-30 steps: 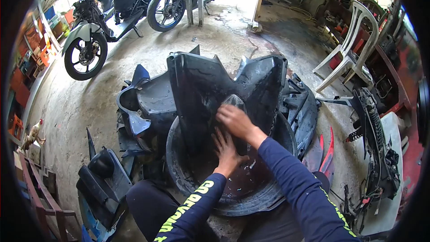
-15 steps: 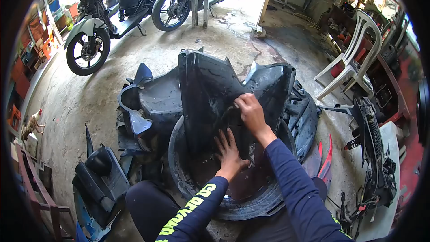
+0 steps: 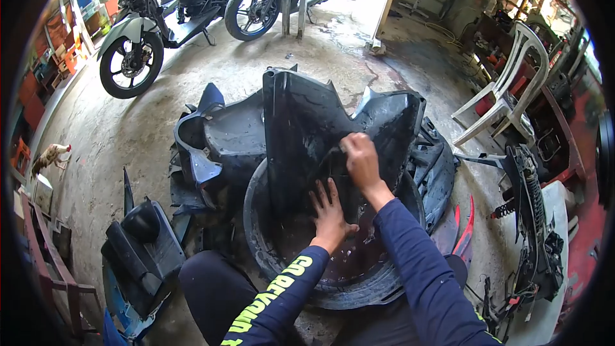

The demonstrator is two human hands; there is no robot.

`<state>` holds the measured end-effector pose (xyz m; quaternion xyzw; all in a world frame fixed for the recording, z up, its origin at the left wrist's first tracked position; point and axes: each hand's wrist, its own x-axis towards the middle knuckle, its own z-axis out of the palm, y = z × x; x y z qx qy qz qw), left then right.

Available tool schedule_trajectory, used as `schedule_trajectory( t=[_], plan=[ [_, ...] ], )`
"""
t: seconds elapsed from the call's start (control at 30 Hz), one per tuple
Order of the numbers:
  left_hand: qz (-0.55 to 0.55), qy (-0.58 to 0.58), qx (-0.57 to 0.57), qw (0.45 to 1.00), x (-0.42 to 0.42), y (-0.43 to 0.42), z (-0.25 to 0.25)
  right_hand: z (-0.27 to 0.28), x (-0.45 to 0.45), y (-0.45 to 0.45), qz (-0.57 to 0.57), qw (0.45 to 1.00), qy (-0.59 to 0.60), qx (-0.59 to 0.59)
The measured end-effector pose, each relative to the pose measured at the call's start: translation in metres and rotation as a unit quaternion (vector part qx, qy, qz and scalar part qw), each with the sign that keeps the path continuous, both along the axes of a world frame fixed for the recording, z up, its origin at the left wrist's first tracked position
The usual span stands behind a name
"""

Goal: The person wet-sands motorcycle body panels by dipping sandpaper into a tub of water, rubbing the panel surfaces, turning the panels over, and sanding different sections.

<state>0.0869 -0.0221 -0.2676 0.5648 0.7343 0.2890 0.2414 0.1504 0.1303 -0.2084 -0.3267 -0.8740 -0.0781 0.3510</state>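
A large black plastic panel (image 3: 304,115) stands tilted in a round black basin (image 3: 256,243) that holds dark liquid. My left hand (image 3: 330,216) lies spread against the lower part of the panel, fingers apart. Higher up and to the right, my right hand (image 3: 362,159) is closed against the panel's face. Whatever its fingers hold is hidden. Dark sleeves cover both my arms, the left one with yellow lettering.
More dark panels (image 3: 234,129) lie left and right of the basin. Two motorbikes (image 3: 131,57) stand at the back left, a white plastic chair (image 3: 506,90) at the right. A chicken (image 3: 52,157) is at the far left, near a reddish frame (image 3: 45,250).
My right hand has moved up and slightly right over the panel, while my left stays spread low on it. The panel appears shifted right, and the view has turned a little.
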Motion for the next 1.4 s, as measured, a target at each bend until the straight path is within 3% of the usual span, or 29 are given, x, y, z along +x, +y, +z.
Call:
schedule_trajectory(
  t=[0.03, 0.1, 0.2, 0.33, 0.4, 0.47, 0.53, 0.57, 0.67, 0.73, 0.8, 0.87, 0.9, 0.93, 1.0, 1.07, 1.13, 1.2, 1.27, 1.33, 1.4],
  plan=[
    [-0.002, -0.012, 0.009, 1.0, -0.002, -0.001, -0.005, -0.003, -0.001, -0.001, 0.003, 1.0, -0.003, 0.0],
    [-0.002, -0.015, 0.01, 1.0, -0.002, -0.002, -0.004, -0.006, -0.003, -0.002, 0.134, 0.987, -0.075, 0.05],
    [-0.002, -0.006, 0.011, 1.0, -0.003, -0.001, -0.006, 0.006, 0.0, 0.004, -0.037, 0.999, 0.026, 0.025],
    [0.005, -0.011, 0.008, 1.0, 0.001, 0.0, -0.011, -0.008, -0.004, -0.011, 0.136, 0.985, -0.032, 0.101],
    [0.001, -0.021, 0.018, 1.0, 0.001, -0.001, -0.007, 0.009, 0.005, 0.007, 0.001, 0.999, 0.009, 0.036],
    [0.008, -0.009, 0.007, 1.0, 0.001, -0.003, -0.008, -0.005, -0.002, 0.001, -0.034, 0.999, 0.001, 0.018],
    [0.005, -0.016, 0.014, 1.0, -0.001, 0.0, -0.013, -0.017, -0.005, -0.012, 0.15, 0.979, -0.092, 0.102],
    [0.003, -0.017, 0.014, 1.0, -0.001, 0.0, -0.011, -0.012, -0.002, -0.009, 0.146, 0.984, -0.071, 0.072],
    [0.003, -0.001, -0.004, 1.0, 0.003, 0.002, -0.008, -0.009, -0.009, -0.004, -0.039, 0.999, 0.003, 0.002],
    [0.006, -0.013, -0.012, 1.0, 0.001, 0.001, -0.007, -0.026, -0.014, -0.013, 0.082, 0.995, -0.03, 0.048],
    [0.0, -0.015, 0.018, 1.0, -0.002, -0.001, -0.008, -0.018, -0.011, -0.008, 0.097, 0.994, -0.033, 0.044],
    [0.0, 0.0, 0.013, 1.0, -0.002, 0.0, -0.007, -0.01, -0.011, -0.002, -0.056, 0.998, 0.036, 0.001],
    [0.004, -0.007, -0.002, 1.0, -0.002, 0.0, -0.005, -0.008, -0.012, -0.012, -0.036, 0.999, -0.009, -0.035],
    [0.009, -0.016, -0.017, 1.0, 0.001, 0.0, -0.003, -0.021, -0.011, -0.014, 0.057, 0.997, -0.024, 0.036],
    [0.006, -0.01, -0.013, 1.0, 0.006, -0.001, -0.005, -0.019, -0.01, -0.013, 0.114, 0.992, -0.049, 0.029],
    [0.006, 0.009, -0.002, 1.0, 0.004, 0.001, -0.006, -0.01, -0.01, -0.006, -0.018, 0.998, 0.052, -0.037],
    [0.006, 0.014, -0.011, 1.0, 0.004, 0.0, -0.01, -0.02, -0.017, -0.016, -0.034, 0.998, 0.054, -0.001],
    [0.003, 0.037, -0.027, 0.999, 0.0, 0.001, -0.011, -0.023, -0.017, -0.028, 0.145, 0.986, -0.07, 0.028],
    [0.0, 0.009, 0.001, 1.0, -0.001, 0.0, -0.008, -0.011, -0.008, -0.018, 0.022, 0.999, 0.008, -0.048],
    [0.0, 0.017, -0.01, 1.0, 0.004, -0.001, -0.007, -0.006, -0.015, -0.018, -0.051, 0.997, 0.057, -0.034],
    [0.005, -0.001, -0.007, 1.0, 0.004, -0.002, -0.011, -0.021, -0.014, -0.026, 0.134, 0.99, -0.048, 0.01]
  ],
)
